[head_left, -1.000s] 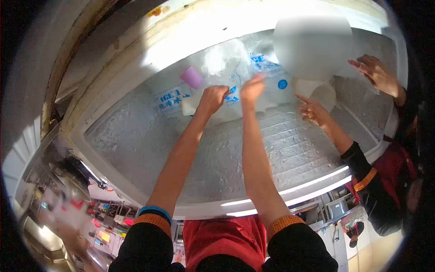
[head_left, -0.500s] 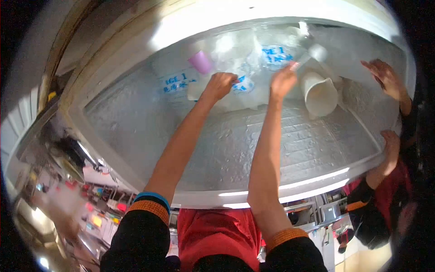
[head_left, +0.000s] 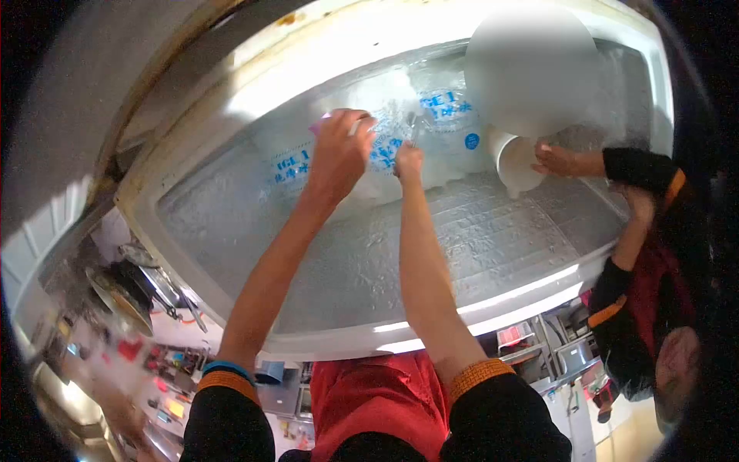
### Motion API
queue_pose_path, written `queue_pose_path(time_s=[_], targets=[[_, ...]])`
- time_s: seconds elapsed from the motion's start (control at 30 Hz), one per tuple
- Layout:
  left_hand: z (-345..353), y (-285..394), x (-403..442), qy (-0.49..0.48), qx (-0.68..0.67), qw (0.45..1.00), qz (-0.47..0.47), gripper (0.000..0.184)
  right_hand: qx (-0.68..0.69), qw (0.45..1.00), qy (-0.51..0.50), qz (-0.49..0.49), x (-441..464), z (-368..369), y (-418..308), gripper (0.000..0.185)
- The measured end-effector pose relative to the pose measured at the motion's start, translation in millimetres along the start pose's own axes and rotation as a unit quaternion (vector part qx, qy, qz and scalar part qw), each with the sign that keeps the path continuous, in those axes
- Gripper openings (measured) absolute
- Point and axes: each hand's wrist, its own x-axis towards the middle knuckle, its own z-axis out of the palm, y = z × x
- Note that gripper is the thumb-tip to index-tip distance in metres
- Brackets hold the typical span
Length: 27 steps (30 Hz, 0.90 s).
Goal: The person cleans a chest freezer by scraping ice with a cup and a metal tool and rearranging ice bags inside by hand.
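Head view. Both hands reach into the freezer [head_left: 327, 345]; lining crinkled, frosty-looking.

Left hand [head_left: 340, 150]: fingers bent, a pale edge showing among them. Purple cup [head_left: 318, 125] lies behind the knuckles, mostly hidden. Cannot tell whether the grip pinches the cup or only passes in front of it.

Right hand [head_left: 408, 162]: fist folded, grip pinching a slender clear thing [head_left: 416, 129] that points toward the far wall, over blue-printed plastic. Its form is too blurred to name.

Around them: printed bag [head_left: 446, 108] beyond the right hand, more print [head_left: 291, 165] left of the left wrist. White jug [head_left: 517, 165] to the right, mouth toward the wearer; a co-worker's hand [head_left: 560, 160] at its rim, hold unclear.

Risks, as judged: the cup could slide if the surface is wet and the left fingers have only a partial hold. A hard edge on the clear thing could snag the plastic. A sideways swing of the right hand could bump the jug, the co-worker's fingers being close by.
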Motion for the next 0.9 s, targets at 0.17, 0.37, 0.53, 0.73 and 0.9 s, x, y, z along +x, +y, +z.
queue_pose_path(time_s=[0.17, 0.37, 0.53, 0.73, 0.9], targets=[[-128, -4, 39, 0.187, 0.116, 0.965, 0.142, 0.025, 0.065, 0.987, 0.115, -0.094, -47, -19, -10, 0.058], [-176, -19, 98, 0.022, 0.112, 0.983, 0.146, 0.084, -0.114, 0.987, 0.113, -0.027, -14, 10, 41, 0.058], [-162, -31, 95, 0.007, 0.072, 0.985, 0.154, 0.090, 0.089, 0.960, 0.218, -0.152, -82, -52, -54, 0.058], [-163, -34, 99, 0.016, -0.001, 0.985, 0.169, 0.091, 0.012, 0.966, 0.240, -0.097, -23, 12, 7, 0.064], [-164, -31, 101, 0.001, -0.002, 0.987, 0.158, 0.091, 0.047, 0.948, 0.274, -0.155, -65, -100, -86, 0.062]])
